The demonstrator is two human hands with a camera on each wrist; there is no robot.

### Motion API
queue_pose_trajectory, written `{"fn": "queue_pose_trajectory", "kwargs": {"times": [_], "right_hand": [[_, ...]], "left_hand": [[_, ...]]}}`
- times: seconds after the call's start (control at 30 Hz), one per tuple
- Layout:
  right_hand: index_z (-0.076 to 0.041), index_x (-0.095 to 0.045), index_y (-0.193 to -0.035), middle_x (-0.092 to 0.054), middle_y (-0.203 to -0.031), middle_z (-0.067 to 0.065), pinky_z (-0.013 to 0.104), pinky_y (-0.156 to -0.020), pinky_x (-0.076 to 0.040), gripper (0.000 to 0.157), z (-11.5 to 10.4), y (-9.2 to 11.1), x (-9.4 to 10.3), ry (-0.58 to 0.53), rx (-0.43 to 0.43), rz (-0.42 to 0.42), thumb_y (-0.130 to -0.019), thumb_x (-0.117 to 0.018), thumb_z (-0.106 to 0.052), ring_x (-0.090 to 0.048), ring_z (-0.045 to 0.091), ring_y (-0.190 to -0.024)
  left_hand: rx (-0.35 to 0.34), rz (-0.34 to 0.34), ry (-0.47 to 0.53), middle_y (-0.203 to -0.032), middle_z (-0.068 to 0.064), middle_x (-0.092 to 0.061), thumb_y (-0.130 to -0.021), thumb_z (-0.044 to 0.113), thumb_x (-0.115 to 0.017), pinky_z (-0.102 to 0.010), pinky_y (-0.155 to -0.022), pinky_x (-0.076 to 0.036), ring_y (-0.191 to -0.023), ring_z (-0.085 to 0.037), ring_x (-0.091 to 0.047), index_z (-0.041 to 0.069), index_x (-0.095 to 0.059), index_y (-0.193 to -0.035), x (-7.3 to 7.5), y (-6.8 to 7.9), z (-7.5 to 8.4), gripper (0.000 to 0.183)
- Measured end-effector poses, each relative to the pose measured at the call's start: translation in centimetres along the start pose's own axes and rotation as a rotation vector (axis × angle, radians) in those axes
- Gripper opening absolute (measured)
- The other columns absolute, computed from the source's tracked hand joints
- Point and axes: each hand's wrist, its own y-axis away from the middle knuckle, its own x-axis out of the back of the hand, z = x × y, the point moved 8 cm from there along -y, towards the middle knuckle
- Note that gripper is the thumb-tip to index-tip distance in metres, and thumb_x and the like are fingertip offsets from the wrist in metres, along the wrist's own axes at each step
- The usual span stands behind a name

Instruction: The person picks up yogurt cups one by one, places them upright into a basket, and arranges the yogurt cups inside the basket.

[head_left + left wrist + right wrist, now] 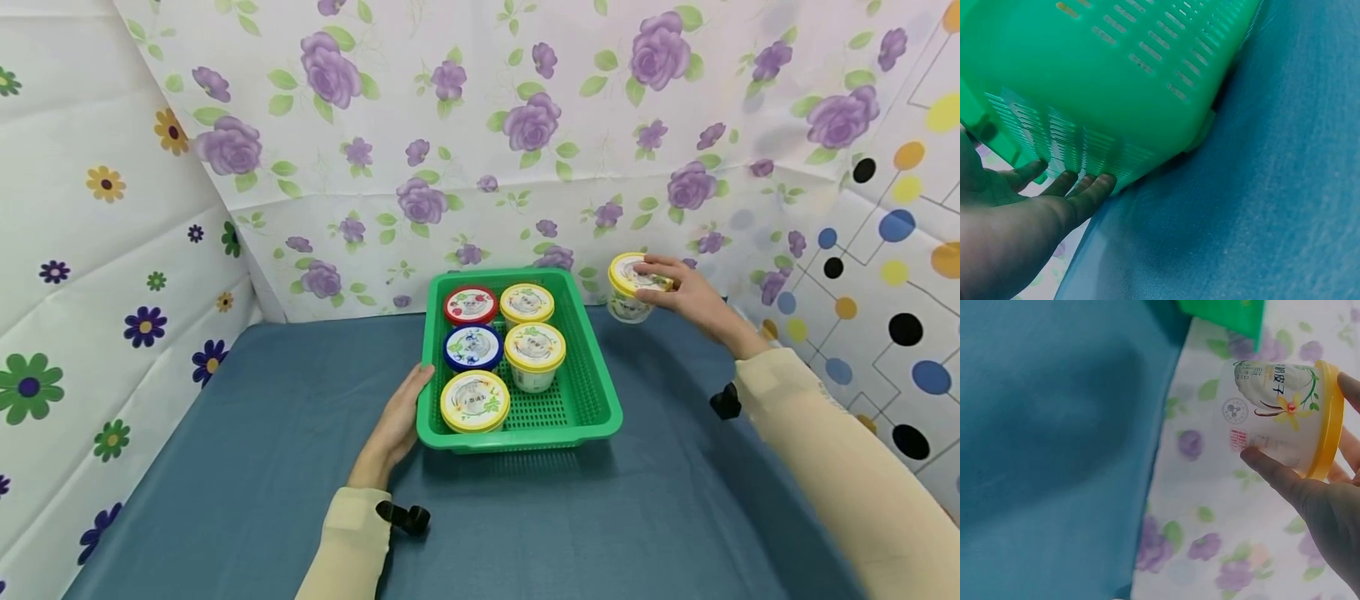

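My right hand [675, 287] grips a yellow-lidded tub [628, 308] in the air, to the right of the green basket [611, 408]. In the right wrist view the tub [1272, 415] shows a vanilla flower print, with the thumb along its side and fingers at the lid. My left hand [397, 421] rests against the basket's left side; in the left wrist view its straight fingers [1094, 190] touch the slotted wall. Inside the basket stand a red-lidded tub [471, 305], a blue-lidded tub [473, 347] and several yellow-lidded tubs [535, 346].
The basket stands on a blue cloth-covered table [247, 467]. A curtain with purple roses [480, 150] hangs behind, close to the table's back edge. Patterned sheets border the left [97, 275] and the right [900, 292].
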Motion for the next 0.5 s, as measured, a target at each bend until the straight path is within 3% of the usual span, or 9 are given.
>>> {"fn": "queue_pose_trajectory", "kwargs": {"times": [0.37, 0.5], "right_hand": [[-0.018, -0.046, -0.159, -0.022, -0.171, -0.002, 0.032, -0.095, -0.048, 0.058, -4.7, 0.2, -0.9, -0.008, 0.091, -0.069, -0.105, -0.066, -0.03, -0.038, 0.035, -0.145], [-0.022, -0.049, -0.157, -0.026, -0.169, -0.006, 0.045, -0.103, -0.045, 0.057, -6.1, 0.5, -1.6, 0.002, 0.115, -0.098, -0.104, -0.067, -0.032, -0.036, 0.034, -0.147]], "left_hand": [[-0.006, -0.008, -0.009, -0.163, -0.008, -0.033, -0.111, 0.052, -0.043, -0.047, -0.119, -0.03, -0.147, -0.026, -0.037, 0.021, -0.017, -0.168, 0.0, 0.0, 0.1, 0.07], [-0.011, -0.008, -0.007, -0.163, -0.008, -0.034, -0.111, 0.051, -0.043, -0.047, -0.12, -0.029, -0.147, -0.026, -0.037, 0.021, -0.017, -0.168, 0.0, 0.0, 0.1, 0.069]]}}
